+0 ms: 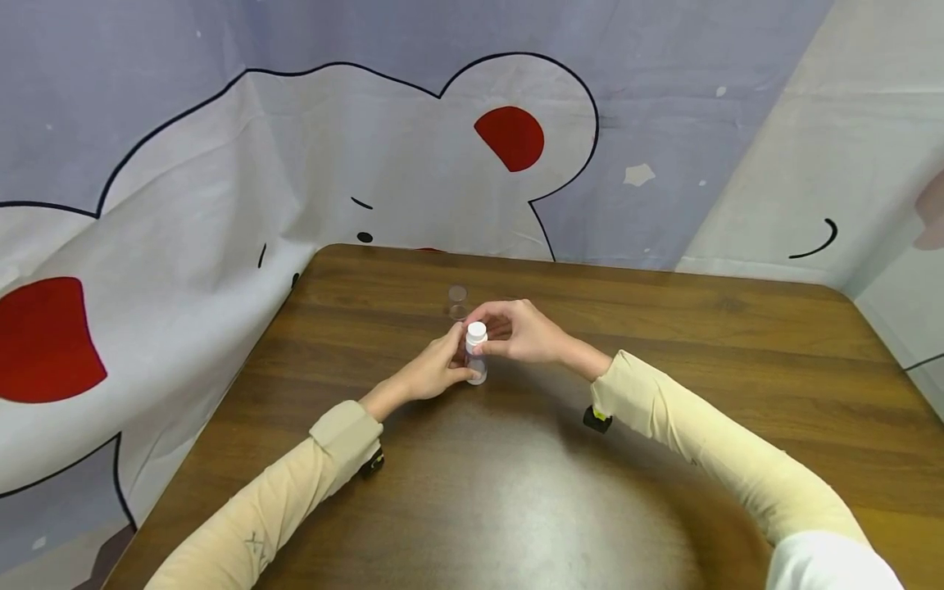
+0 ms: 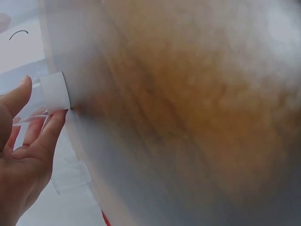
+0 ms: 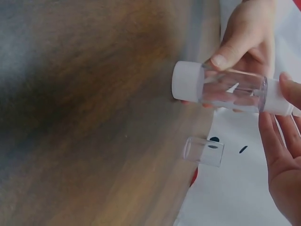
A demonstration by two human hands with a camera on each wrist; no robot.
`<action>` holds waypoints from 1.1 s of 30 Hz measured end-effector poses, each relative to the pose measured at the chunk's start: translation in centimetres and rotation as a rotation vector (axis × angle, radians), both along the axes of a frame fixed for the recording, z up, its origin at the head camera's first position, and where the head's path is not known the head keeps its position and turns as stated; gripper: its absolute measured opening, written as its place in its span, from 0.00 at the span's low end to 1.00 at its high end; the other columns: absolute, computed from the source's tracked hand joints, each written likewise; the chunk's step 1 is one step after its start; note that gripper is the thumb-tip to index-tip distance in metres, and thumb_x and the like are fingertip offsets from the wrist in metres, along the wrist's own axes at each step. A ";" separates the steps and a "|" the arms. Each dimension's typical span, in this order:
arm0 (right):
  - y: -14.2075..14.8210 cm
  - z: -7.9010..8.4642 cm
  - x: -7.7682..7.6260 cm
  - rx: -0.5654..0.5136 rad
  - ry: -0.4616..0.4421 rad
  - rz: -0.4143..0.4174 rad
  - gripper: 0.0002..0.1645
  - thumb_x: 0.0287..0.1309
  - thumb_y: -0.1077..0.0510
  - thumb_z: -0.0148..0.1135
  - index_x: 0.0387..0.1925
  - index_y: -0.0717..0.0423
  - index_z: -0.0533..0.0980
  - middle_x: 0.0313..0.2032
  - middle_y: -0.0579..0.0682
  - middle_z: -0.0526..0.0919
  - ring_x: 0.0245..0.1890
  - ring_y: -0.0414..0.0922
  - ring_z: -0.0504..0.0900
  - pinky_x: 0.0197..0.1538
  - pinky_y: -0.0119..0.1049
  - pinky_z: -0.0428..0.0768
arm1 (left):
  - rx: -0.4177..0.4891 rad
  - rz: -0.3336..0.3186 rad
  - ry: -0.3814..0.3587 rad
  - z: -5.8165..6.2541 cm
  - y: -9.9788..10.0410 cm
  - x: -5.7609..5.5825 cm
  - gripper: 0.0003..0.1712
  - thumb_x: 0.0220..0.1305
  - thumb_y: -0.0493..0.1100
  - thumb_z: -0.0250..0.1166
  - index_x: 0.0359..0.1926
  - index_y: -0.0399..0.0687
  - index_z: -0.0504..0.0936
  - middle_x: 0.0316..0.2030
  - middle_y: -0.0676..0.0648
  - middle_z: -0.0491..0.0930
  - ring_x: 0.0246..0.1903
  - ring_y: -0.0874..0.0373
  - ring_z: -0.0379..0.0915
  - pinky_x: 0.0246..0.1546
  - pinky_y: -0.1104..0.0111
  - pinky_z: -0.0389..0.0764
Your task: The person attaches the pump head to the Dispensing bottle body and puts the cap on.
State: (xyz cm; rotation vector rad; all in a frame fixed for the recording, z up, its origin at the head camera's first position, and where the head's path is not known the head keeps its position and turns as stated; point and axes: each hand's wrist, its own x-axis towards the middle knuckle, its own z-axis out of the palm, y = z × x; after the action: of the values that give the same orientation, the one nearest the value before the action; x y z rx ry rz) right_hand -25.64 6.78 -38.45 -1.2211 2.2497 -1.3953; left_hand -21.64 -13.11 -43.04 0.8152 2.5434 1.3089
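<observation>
A small clear bottle (image 1: pixel 478 367) with a white base (image 3: pixel 187 81) and a white top (image 1: pixel 476 330) stands upright on the table in the head view. My left hand (image 1: pixel 431 370) grips its lower part from the left, thumb in front and fingers behind. From the right, my right hand (image 1: pixel 533 334) holds the upper end. Its thumb and fingers pinch around the white collar (image 3: pixel 277 97), as the right wrist view shows. In the left wrist view the left fingers (image 2: pixel 51 134) touch the white base. A thin white stem shows inside the clear body.
Just behind the bottle a clear, hollow cap (image 1: pixel 458 303) stands on the brown wooden table (image 1: pixel 664 328). A printed cloth (image 1: pixel 398 156) with white bear shapes hangs along the table's back and left edges. Both forearms reach in from the front.
</observation>
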 end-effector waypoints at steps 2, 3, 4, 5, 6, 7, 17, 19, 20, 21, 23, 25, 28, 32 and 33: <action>-0.1 -0.1 0.1 -0.010 0.007 -0.016 0.18 0.50 0.67 0.71 0.44 0.62 0.78 0.38 0.56 0.85 0.39 0.49 0.86 0.45 0.37 0.86 | -0.007 0.011 0.008 0.0 0.0 0.0 0.33 0.62 0.37 0.65 0.62 0.39 0.57 0.53 0.38 0.73 0.49 0.49 0.76 0.50 0.62 0.83; -0.1 -0.2 0.2 -0.014 0.011 -0.026 0.17 0.50 0.66 0.71 0.44 0.62 0.78 0.37 0.56 0.85 0.39 0.49 0.86 0.45 0.38 0.86 | -0.007 0.015 0.014 -0.1 0.0 0.0 0.32 0.62 0.37 0.65 0.61 0.40 0.58 0.52 0.38 0.73 0.49 0.49 0.76 0.49 0.63 0.83; -0.2 -0.2 0.3 -0.017 0.014 -0.037 0.17 0.50 0.66 0.71 0.44 0.62 0.78 0.36 0.56 0.85 0.38 0.49 0.86 0.45 0.39 0.86 | -0.007 0.016 0.019 -0.1 0.1 0.0 0.31 0.62 0.37 0.66 0.60 0.40 0.58 0.52 0.39 0.73 0.48 0.50 0.76 0.48 0.63 0.83; -0.2 -0.2 0.4 -0.020 0.017 -0.049 0.17 0.50 0.67 0.71 0.43 0.61 0.78 0.36 0.55 0.85 0.38 0.48 0.86 0.45 0.39 0.86 | -0.006 0.019 0.024 -0.2 0.1 0.0 0.31 0.62 0.37 0.66 0.59 0.40 0.59 0.51 0.39 0.74 0.47 0.51 0.76 0.47 0.64 0.83; -0.3 -0.3 0.5 -0.023 0.022 -0.061 0.16 0.50 0.67 0.71 0.43 0.61 0.78 0.36 0.55 0.85 0.37 0.47 0.86 0.44 0.39 0.86 | -0.004 0.021 0.029 -0.2 0.1 0.0 0.30 0.62 0.36 0.66 0.58 0.40 0.59 0.50 0.39 0.74 0.46 0.51 0.76 0.46 0.65 0.83; -0.3 -0.3 0.6 -0.028 0.027 -0.073 0.16 0.50 0.67 0.71 0.42 0.61 0.78 0.36 0.55 0.85 0.37 0.47 0.86 0.44 0.38 0.86 | -0.003 0.023 0.033 -0.3 0.1 0.0 0.29 0.62 0.37 0.66 0.58 0.40 0.60 0.49 0.40 0.74 0.45 0.52 0.76 0.46 0.66 0.83; -0.8 -0.6 2.0 -0.057 0.082 -0.209 0.16 0.49 0.66 0.72 0.41 0.61 0.79 0.39 0.54 0.86 0.40 0.45 0.86 0.44 0.37 0.86 | -0.022 0.043 0.070 0.0 0.2 0.3 0.25 0.60 0.37 0.68 0.50 0.40 0.62 0.41 0.43 0.74 0.37 0.57 0.71 0.37 0.73 0.77; -0.9 -0.7 2.2 -0.062 0.099 -0.234 0.16 0.49 0.66 0.72 0.41 0.61 0.79 0.39 0.54 0.86 0.40 0.45 0.86 0.45 0.37 0.86 | -0.030 0.053 0.074 0.1 0.3 0.3 0.24 0.59 0.37 0.68 0.49 0.41 0.62 0.39 0.43 0.74 0.36 0.57 0.70 0.35 0.73 0.74; -1.0 -0.7 2.3 -0.064 0.107 -0.246 0.16 0.49 0.66 0.72 0.41 0.60 0.78 0.38 0.54 0.86 0.39 0.44 0.86 0.45 0.37 0.86 | -0.031 0.056 0.075 0.1 0.3 0.4 0.24 0.59 0.37 0.68 0.48 0.41 0.62 0.39 0.43 0.74 0.35 0.57 0.70 0.35 0.73 0.74; -1.0 -0.8 2.5 -0.070 0.113 -0.254 0.16 0.48 0.66 0.72 0.41 0.61 0.78 0.38 0.54 0.86 0.39 0.45 0.86 0.45 0.38 0.86 | -0.033 0.061 0.077 0.1 0.3 0.4 0.24 0.59 0.37 0.68 0.48 0.40 0.63 0.38 0.43 0.74 0.35 0.57 0.70 0.35 0.73 0.73; -1.2 -0.8 2.6 -0.081 0.124 -0.269 0.17 0.48 0.66 0.72 0.41 0.62 0.78 0.37 0.55 0.86 0.38 0.45 0.86 0.45 0.41 0.86 | -0.032 0.068 0.080 0.1 0.4 0.4 0.24 0.59 0.37 0.68 0.48 0.40 0.63 0.39 0.43 0.75 0.36 0.57 0.71 0.35 0.73 0.74; -1.3 -0.9 2.8 -0.089 0.132 -0.282 0.17 0.48 0.67 0.73 0.42 0.63 0.78 0.37 0.56 0.86 0.37 0.45 0.86 0.44 0.44 0.86 | -0.030 0.074 0.084 0.1 0.4 0.5 0.24 0.59 0.37 0.68 0.48 0.40 0.63 0.40 0.42 0.75 0.36 0.56 0.72 0.36 0.73 0.75; -1.3 -1.0 2.9 -0.098 0.133 -0.299 0.18 0.47 0.66 0.73 0.42 0.63 0.78 0.36 0.56 0.86 0.36 0.46 0.86 0.43 0.46 0.86 | -0.021 0.074 0.091 0.1 0.4 0.6 0.23 0.59 0.36 0.68 0.47 0.40 0.63 0.40 0.42 0.75 0.36 0.55 0.72 0.35 0.73 0.74; -1.3 -1.1 2.9 -0.101 0.121 -0.317 0.18 0.47 0.65 0.74 0.42 0.63 0.79 0.36 0.57 0.86 0.36 0.48 0.86 0.44 0.46 0.86 | -0.007 0.066 0.095 0.1 0.3 0.7 0.22 0.59 0.35 0.68 0.45 0.40 0.63 0.38 0.41 0.75 0.35 0.55 0.71 0.34 0.73 0.73; -1.3 -1.1 2.9 -0.103 0.118 -0.317 0.19 0.47 0.64 0.74 0.42 0.63 0.79 0.36 0.58 0.86 0.37 0.48 0.86 0.44 0.46 0.86 | -0.006 0.066 0.094 0.1 0.3 0.7 0.22 0.59 0.35 0.68 0.45 0.40 0.63 0.38 0.41 0.75 0.35 0.55 0.71 0.34 0.73 0.74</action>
State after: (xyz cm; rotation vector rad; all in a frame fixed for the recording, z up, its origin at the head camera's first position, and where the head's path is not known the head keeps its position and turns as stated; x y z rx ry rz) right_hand -22.74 5.53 -39.55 -1.0329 2.5717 -1.6045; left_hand -20.96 -12.81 -42.91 0.8173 2.6673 1.3106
